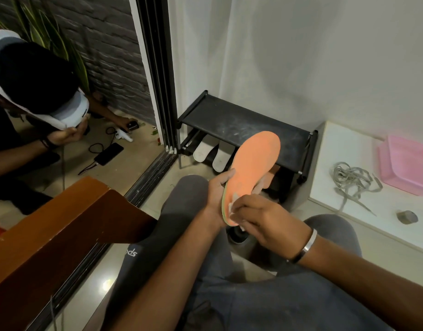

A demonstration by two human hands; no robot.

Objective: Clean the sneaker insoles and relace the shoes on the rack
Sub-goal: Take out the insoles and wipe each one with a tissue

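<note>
An orange insole (253,161) stands tilted in front of me, toe end up. My left hand (217,187) grips its left edge near the heel. My right hand (265,218) pinches a white cloth (232,206) and presses it on the insole's heel end. Behind it stands the black shoe rack (241,125), its top shelf dusty. Two white insoles (213,151) lie on its lower shelf. Grey laces (351,180) lie in a loose heap on the white ledge (337,144) to the right.
A pink tub (406,163) and a small grey roll (407,216) sit on the ledge. A brown wooden piece (62,223) juts in at the left. Another person (26,91) crouches at the far left holding a white sneaker (69,108); a phone (109,154) and cables lie on the floor.
</note>
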